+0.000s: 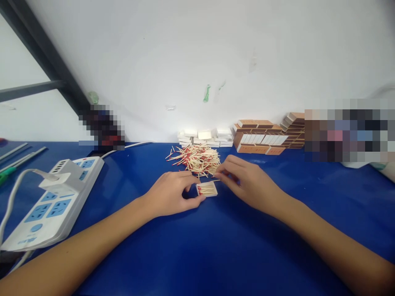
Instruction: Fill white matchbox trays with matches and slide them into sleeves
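Note:
A small white matchbox tray [212, 195] lies on the blue table with several red-tipped matches [207, 190] in it. My left hand [173, 193] grips its left end between thumb and fingers. Just to the right of the tray, my right hand [243, 176] is closed in a pinch, with a thin matchstick [213, 181] showing at its fingertips and reaching over the tray's back edge. Behind both hands spreads a loose heap of red-headed matches [200, 160]. My right palm and the inner fingers are partly hidden.
White empty trays [197, 135] are stacked against the wall behind the heap. Brown matchboxes [261, 137] stand piled to their right. A white power strip [66, 205] with a plugged-in adapter and cable lies on the left. Metal rods [23, 158] lie at far left.

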The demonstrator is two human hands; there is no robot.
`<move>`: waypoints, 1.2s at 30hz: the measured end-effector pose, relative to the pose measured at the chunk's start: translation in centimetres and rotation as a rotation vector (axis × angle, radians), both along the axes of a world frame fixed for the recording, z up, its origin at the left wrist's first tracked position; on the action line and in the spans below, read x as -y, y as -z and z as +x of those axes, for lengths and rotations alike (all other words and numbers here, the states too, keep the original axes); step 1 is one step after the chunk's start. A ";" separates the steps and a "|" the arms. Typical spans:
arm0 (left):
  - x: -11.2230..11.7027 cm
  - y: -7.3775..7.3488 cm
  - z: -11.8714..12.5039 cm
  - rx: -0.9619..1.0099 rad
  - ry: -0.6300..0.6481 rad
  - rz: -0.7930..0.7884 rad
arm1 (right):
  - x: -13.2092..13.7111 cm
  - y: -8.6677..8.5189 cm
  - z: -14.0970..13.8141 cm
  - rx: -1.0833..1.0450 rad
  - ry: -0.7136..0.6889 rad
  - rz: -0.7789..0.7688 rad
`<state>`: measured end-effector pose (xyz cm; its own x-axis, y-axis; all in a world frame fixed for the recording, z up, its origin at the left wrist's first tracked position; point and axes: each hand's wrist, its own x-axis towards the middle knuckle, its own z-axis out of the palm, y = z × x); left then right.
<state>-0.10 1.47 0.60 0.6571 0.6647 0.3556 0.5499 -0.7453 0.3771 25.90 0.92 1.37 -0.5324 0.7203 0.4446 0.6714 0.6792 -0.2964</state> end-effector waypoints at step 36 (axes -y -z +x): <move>0.4 -0.4 0.0 -0.067 0.082 -0.023 | -2.4 0.8 2.8 -0.029 -0.029 -0.160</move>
